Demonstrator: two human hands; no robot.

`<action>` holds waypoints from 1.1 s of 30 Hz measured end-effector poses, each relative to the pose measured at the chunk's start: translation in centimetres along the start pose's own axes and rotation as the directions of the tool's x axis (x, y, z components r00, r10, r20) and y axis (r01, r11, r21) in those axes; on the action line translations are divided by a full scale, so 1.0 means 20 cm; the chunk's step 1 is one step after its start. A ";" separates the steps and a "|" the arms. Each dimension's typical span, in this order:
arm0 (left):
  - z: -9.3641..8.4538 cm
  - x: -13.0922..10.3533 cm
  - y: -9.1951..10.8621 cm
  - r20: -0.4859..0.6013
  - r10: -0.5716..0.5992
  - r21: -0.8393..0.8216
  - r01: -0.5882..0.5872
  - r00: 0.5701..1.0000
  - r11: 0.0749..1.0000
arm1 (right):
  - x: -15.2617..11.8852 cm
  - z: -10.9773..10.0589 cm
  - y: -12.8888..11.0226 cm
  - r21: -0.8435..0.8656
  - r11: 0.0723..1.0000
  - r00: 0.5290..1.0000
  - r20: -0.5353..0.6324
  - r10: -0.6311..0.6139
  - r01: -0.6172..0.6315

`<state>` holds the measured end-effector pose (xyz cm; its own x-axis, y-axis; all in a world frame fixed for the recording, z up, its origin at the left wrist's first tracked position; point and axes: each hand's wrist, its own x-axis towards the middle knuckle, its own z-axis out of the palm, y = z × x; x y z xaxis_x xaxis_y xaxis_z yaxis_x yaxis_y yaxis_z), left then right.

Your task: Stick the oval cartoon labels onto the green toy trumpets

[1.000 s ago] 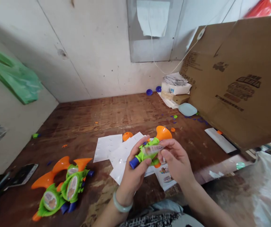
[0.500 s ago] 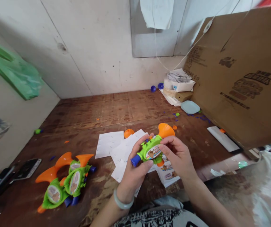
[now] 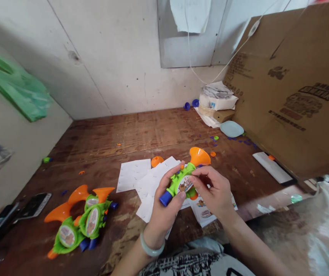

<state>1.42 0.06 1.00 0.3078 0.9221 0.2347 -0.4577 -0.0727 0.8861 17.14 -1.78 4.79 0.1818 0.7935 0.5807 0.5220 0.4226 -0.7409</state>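
Note:
My left hand grips a green toy trumpet by its body, near the blue mouthpiece; its orange bell points up and away. My right hand presses its fingers on the round picture sticker on the trumpet's side. Under my hands lie white sticker backing sheets and a printed sticker sheet on the brown wooden table. A small orange part sits on the sheets.
Three finished green and orange trumpets lie at the lower left, beside a phone. A big cardboard box stands at the right. At the back right are a paper stack and a pale blue lid. A green bag hangs left.
The sticker held in my right fingers a second ago now lies flat on the trumpet's side. My right fingers have shifted onto it. The trumpet has tilted slightly.

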 end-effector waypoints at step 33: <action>-1.28 -0.24 0.44 -0.695 0.017 0.694 0.663 0.719 0.281 | -0.50 0.31 0.22 -0.495 0.795 0.382 0.851 0.361 0.350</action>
<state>-25.36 4.76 -2.61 -0.3660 0.9259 -0.0934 0.6539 0.3274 0.6820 12.49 -5.11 -6.26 -0.4511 0.8280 -0.3331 0.8912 0.3975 -0.2187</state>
